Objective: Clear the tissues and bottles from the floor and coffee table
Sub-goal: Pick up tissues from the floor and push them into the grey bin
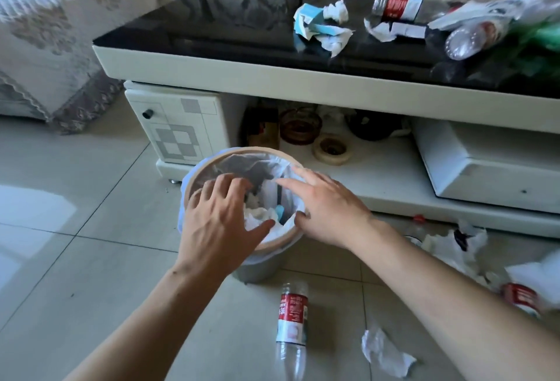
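White tissues already lie in the lined bin (242, 205) under both empty, spread hands, left hand (218, 223) and right hand (327, 211), yet tissues (325, 24) and bottles (397, 6) crowd the table's right end, and a bottle (291, 317) and tissue (385, 353) litter the floor.

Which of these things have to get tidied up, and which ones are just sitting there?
To tidy up:
- bottle on the floor
- crumpled tissue on the floor
- tissue pile by the table
- tissues on the coffee table
- bottles on the coffee table
- bin, where they go

Just sitting there:
- tape roll
- brown glass dish
- sofa cover
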